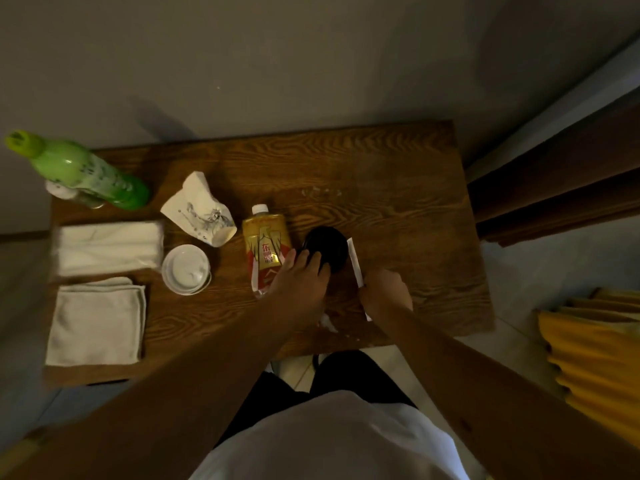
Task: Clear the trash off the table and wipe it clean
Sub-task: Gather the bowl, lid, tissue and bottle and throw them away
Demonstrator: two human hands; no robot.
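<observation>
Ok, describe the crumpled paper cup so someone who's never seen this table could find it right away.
Start at the wooden table and find the tall green bottle at its far left corner. Just right of it, the paper cup lies on its side. It is white, crushed, with grey printing, unlike the round white lid nearer the person and the yellow bottle to its right.

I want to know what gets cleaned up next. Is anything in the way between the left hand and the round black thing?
No. The left hand already has its fingertips on the round black lid. The gold bottle lies beside it to the left, not between them.
</observation>
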